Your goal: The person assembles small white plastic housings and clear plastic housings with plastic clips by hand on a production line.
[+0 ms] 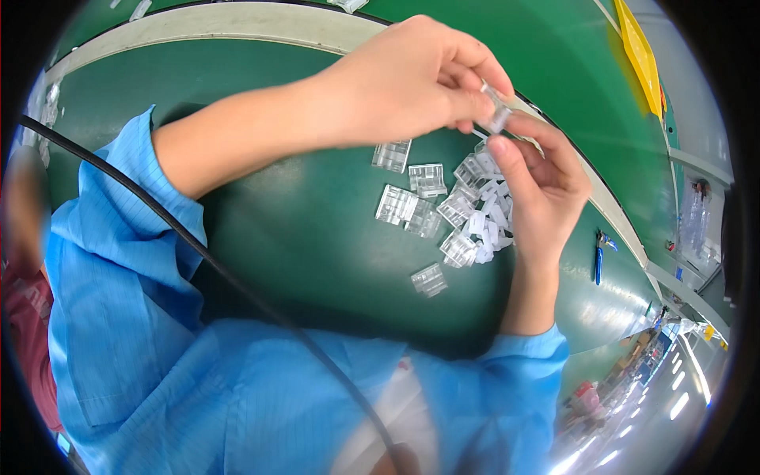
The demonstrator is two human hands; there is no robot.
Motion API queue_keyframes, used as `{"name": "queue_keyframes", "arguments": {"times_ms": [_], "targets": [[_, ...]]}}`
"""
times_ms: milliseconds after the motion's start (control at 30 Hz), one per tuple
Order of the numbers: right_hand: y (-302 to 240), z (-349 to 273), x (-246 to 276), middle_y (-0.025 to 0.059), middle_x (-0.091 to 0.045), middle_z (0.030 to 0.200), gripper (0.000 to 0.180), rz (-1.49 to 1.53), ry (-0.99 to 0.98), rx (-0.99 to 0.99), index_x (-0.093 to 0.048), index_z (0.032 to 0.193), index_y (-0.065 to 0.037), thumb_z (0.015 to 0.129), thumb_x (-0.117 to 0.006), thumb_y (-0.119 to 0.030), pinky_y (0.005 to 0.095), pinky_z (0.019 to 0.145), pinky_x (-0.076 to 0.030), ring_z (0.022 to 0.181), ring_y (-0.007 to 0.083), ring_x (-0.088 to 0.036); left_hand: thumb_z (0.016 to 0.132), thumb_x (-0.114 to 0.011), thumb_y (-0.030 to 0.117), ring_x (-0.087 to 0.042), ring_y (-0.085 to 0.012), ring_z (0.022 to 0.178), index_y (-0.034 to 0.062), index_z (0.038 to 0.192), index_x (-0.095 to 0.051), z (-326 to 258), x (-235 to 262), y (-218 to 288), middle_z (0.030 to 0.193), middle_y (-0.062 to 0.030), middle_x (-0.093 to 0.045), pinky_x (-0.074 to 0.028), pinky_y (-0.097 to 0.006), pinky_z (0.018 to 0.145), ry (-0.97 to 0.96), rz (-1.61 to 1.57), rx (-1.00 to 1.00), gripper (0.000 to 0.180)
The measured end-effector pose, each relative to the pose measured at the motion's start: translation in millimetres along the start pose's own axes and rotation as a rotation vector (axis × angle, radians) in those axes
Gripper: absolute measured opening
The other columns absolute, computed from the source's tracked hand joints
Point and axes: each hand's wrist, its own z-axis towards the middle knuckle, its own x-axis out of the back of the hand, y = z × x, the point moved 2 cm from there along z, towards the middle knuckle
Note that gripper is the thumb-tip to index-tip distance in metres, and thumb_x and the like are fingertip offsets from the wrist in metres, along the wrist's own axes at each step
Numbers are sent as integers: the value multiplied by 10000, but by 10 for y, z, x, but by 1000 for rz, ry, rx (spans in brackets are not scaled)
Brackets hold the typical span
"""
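Both hands pinch one clear clip: left hand from above, right hand from below, each grip closed on it. Under them, a clip pile lies on the green desk.

Clear clips, green table, seemingly.

Yellow sign top right, by green belt.

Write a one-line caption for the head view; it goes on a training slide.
Both hands, left hand and right hand, pinch a small clear plastic part above a pile of clear plastic pieces on a green table.
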Motion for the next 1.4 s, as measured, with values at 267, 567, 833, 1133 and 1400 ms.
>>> {"name": "queue_keyframes", "arguments": {"times_ms": [267, 567, 833, 1133, 1400], "targets": [[76, 166, 318, 64, -636, 887, 153, -22, 95, -30, -639, 938, 23, 788, -647, -7, 211, 724, -472, 797, 103, -581, 792, -526, 52, -535, -317, 890, -21, 974, -602, 369, 338, -4, 869, -155, -596, -420, -378, 820, 84, 829, -216, 210], [99, 72, 334, 48, -606, 867, 177, -360, -106, -9, -656, 934, -16, 767, -615, 24, 224, 619, -450, 696, 123, -553, 714, -524, -96, -562, -299, 920, 23, 977, -620, -438, 290, 90, 1026, -102, -600, -476, -351, 784, -433, 747, -659, 305], [103, 209, 245, 36, -562, 841, 227, -559, -225, -40, -659, 979, -49, 762, -621, 9, 223, 579, -429, 643, 112, -476, 750, -642, 68, -543, -285, 880, 6, 906, -606, -367, 150, -90, 989, -104, -585, -465, -344, 729, -308, 873, -647, 172], [57, 225, 211, 53, -568, 834, 184, -401, -146, -40, -662, 955, -30, 779, -615, -10, 256, 613, -451, 713, 139, -533, 829, -617, 267, -633, -122, 640, 2, 817, -656, 35, 126, -5, 685, -82, -647, -503, -248, 618, -91, 281, 7, 268], [-127, 115, 139, 65, -594, 833, 176, -480, -120, 59, -612, 954, 19, 783, -622, -20, 287, 654, -491, 750, 188, -588, 847, -618, 168, -603, -89, 743, -14, 922, -634, -23, 95, -91, 803, -53, -647, -491, -221, 707, -86, -78, 72, 198]]}}
